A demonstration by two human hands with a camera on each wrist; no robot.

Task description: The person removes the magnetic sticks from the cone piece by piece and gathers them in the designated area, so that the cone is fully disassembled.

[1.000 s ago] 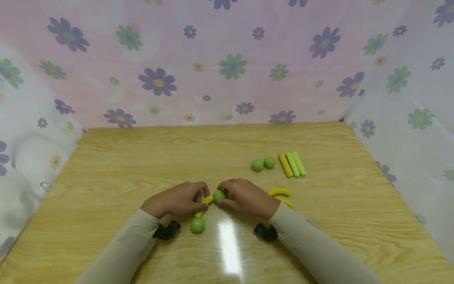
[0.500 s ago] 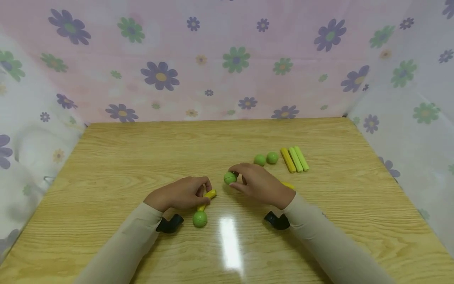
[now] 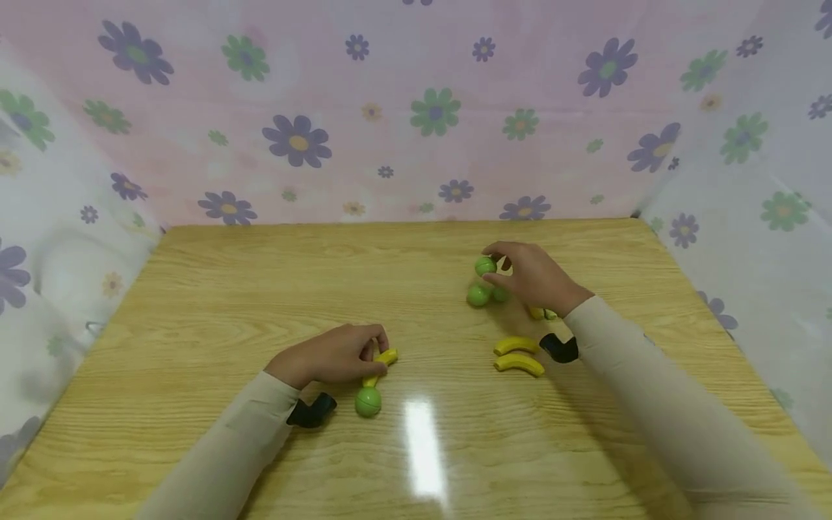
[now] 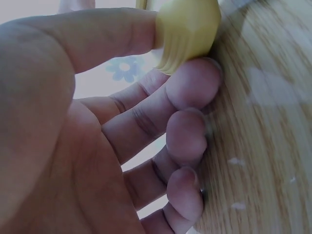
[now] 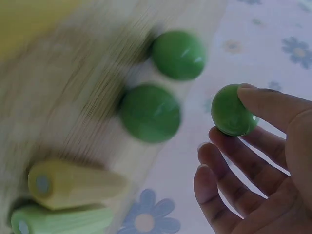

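My left hand (image 3: 334, 354) pinches a yellow rod (image 3: 388, 357) between thumb and finger, close over the table. Its ridged side shows in the left wrist view. At the near end of the yellow piece sits a green ball (image 3: 367, 402) with a seam round it. My right hand (image 3: 538, 276), raised toward the back right, holds another green ball (image 5: 233, 111) between thumb and fingertips. Two more green balls, one (image 5: 150, 113) beside the other (image 5: 179, 54), lie on the table near that hand; in the head view the hand partly covers one.
Two curved yellow pieces (image 3: 518, 364) lie right of centre. Straight rods, one yellow (image 5: 73, 185) and one pale green (image 5: 63, 222), lie near the right hand, mostly hidden by it in the head view. Flowered cloth (image 3: 364, 87) stands behind the wooden table (image 3: 260, 274).
My right hand has lifted the green ball away from the yellow rod's end and carried it back and to the right, over the two balls. The left hand keeps its grip in place.
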